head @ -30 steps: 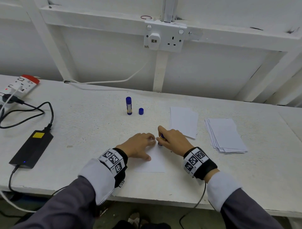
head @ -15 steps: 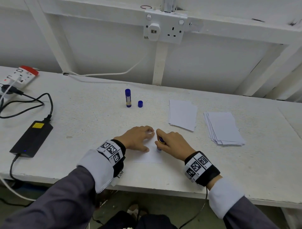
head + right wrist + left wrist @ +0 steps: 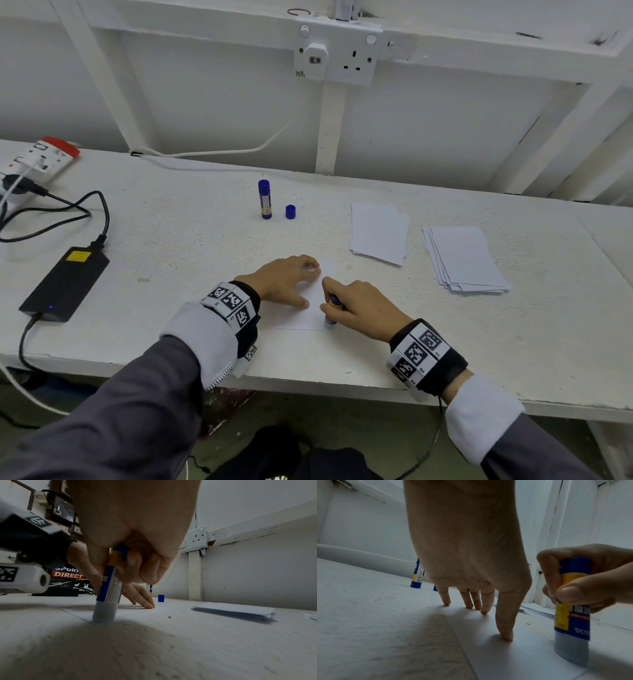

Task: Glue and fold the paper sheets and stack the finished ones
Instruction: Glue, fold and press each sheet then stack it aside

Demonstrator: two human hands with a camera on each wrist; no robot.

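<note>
A white paper sheet (image 3: pixel 310 317) lies flat near the table's front edge. My left hand (image 3: pixel 286 281) presses it down with straight, spread fingertips (image 3: pixel 505 635). My right hand (image 3: pixel 356 310) grips a blue and yellow glue stick (image 3: pixel 333 310), upright with its tip on the sheet's near right corner (image 3: pixel 102 616). The same glue stick (image 3: pixel 571 616) shows at the right of the left wrist view. A stack of folded sheets (image 3: pixel 378 233) lies behind my right hand. A pile of loose sheets (image 3: pixel 462 260) lies further right.
A second glue stick (image 3: pixel 264 198) stands upright behind my left hand, with a loose blue cap (image 3: pixel 290 211) beside it. A black power adapter (image 3: pixel 66 282) and its cables lie at the left, with a power strip (image 3: pixel 37 159) at the far left. The wall runs behind.
My right hand has drawn the glue stick toward me along the sheet's right edge, from the far end to the near corner. The left hand has stayed pressing on the sheet.
</note>
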